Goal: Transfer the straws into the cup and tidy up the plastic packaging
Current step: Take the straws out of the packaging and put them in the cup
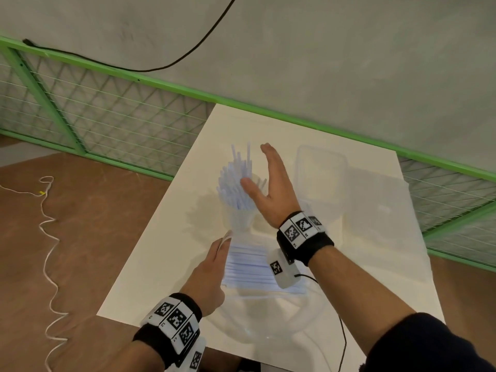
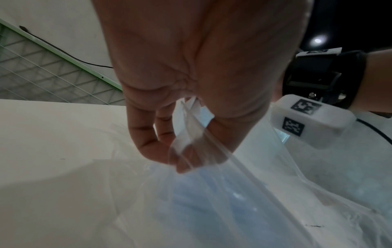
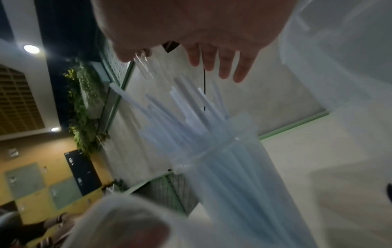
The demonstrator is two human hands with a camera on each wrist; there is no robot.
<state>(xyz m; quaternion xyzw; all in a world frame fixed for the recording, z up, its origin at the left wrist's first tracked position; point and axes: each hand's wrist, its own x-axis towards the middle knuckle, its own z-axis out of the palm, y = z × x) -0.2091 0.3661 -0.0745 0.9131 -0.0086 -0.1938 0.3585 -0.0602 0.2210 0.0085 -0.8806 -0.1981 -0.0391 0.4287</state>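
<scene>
A clear cup point(image 1: 241, 218) stands mid-table, full of pale blue straws point(image 1: 236, 181) that fan out above its rim. My right hand point(image 1: 271, 183) is held flat and open just right of the straws, fingers straight; its thumb lies against them. In the right wrist view the cup point(image 3: 237, 176) and straws point(image 3: 186, 115) sit below the spread fingers point(image 3: 224, 65). Nearer me lies the clear plastic bag point(image 1: 257, 272) with more straws inside. My left hand point(image 1: 214, 267) pinches the bag's open edge point(image 2: 191, 134) between thumb and fingers and lifts it.
A clear plastic lidded box point(image 1: 322, 167) stands right of the cup on the white table point(image 1: 375, 264). A green mesh fence point(image 1: 107, 116) runs behind the table. A white cord point(image 1: 48, 237) lies on the brown floor to the left.
</scene>
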